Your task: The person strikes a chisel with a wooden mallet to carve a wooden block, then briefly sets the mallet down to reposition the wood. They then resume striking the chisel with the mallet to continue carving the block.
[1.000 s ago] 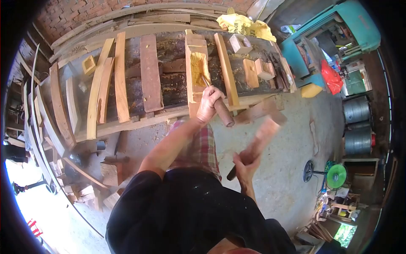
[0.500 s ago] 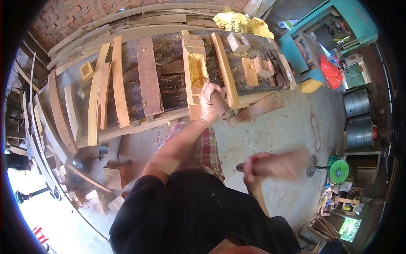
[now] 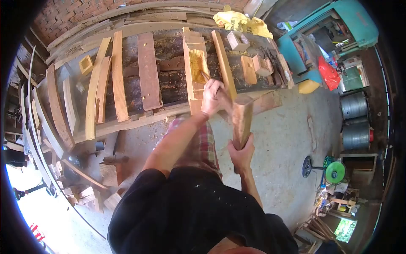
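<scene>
My left hand (image 3: 211, 96) is wrapped round a chisel (image 3: 225, 101) with a thick wooden handle. The chisel's blade reaches into a rough hollow cut in a pale wooden piece (image 3: 195, 96) on the workbench. Closed on a wooden mallet (image 3: 242, 122), my right hand (image 3: 241, 154) is just below and right of my left hand. The mallet's upper end is at the butt of the chisel handle; whether they touch I cannot make out. Right of the hollowed piece lies a long narrow wooden strip (image 3: 224, 63).
Several planks, among them a dark brown board (image 3: 149, 72), lie across the bench to the left. Small wooden blocks (image 3: 262, 65) sit at the bench's right end. A green fan (image 3: 335, 172) stands on the floor at right, near metal drums (image 3: 355, 134).
My right hand has swung the mallet from the lower right up and inward to the chisel's butt. My left hand keeps the chisel in the hollow.
</scene>
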A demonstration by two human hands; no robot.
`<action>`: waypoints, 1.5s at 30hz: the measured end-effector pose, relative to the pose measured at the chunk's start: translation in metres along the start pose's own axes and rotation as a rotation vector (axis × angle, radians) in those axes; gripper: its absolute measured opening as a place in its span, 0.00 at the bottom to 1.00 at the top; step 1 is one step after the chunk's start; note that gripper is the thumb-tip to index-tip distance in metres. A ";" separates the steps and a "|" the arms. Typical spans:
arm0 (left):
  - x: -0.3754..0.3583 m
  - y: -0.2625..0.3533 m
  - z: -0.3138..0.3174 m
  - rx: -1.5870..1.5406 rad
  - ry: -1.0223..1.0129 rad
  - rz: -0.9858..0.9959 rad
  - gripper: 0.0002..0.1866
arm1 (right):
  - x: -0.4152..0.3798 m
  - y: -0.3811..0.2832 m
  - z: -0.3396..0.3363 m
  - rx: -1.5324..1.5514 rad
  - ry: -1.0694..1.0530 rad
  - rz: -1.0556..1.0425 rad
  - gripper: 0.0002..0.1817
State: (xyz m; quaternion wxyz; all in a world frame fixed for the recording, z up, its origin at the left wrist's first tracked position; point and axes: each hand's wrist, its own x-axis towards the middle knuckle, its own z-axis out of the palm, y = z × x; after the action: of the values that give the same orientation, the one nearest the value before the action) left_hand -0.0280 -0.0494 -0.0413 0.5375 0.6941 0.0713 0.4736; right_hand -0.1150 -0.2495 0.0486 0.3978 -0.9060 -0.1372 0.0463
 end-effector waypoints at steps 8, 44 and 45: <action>-0.008 0.032 0.000 -0.078 0.017 0.042 0.12 | -0.024 -0.004 -0.031 0.390 0.155 -0.170 0.25; -0.006 0.022 -0.017 0.016 -0.003 -0.012 0.15 | -0.023 0.030 -0.020 0.354 0.077 -0.252 0.27; -0.006 0.020 -0.017 0.018 0.000 -0.015 0.15 | -0.021 0.041 -0.023 0.344 0.110 -0.279 0.25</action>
State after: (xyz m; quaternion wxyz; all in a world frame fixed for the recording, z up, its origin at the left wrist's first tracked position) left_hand -0.0521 -0.0498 -0.0293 0.5345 0.6986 0.0806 0.4689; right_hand -0.1222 -0.2982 0.0339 0.5559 -0.7981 -0.2296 -0.0360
